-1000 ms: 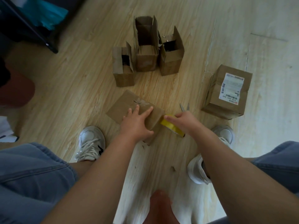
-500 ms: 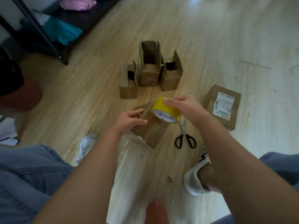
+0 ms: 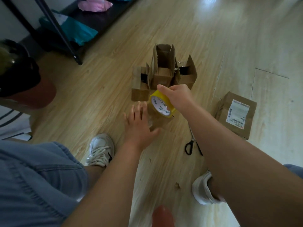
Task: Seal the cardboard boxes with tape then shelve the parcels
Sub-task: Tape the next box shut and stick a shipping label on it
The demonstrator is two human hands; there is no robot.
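Observation:
My right hand (image 3: pixel 177 96) grips a yellow tape roll (image 3: pixel 161 103) and holds it up above a small closed cardboard box (image 3: pixel 161 122) on the wooden floor. My left hand (image 3: pixel 137 123) reaches toward that box's left side with fingers spread and blurred; contact is unclear. Three open cardboard boxes (image 3: pixel 164 71) stand in a row just beyond. A sealed box with a white shipping label (image 3: pixel 236 114) lies to the right.
Black-handled scissors (image 3: pixel 191 145) lie on the floor under my right forearm. A dark metal shelf (image 3: pixel 65 41) holding teal and pink parcels stands at the upper left. My white sneakers (image 3: pixel 100 150) sit close below. A dark and red object is at the left edge.
My right hand lifted the tape roll from the floor beside the box and raised it. My left hand came off the box top and now reaches at its side. The view tilted up.

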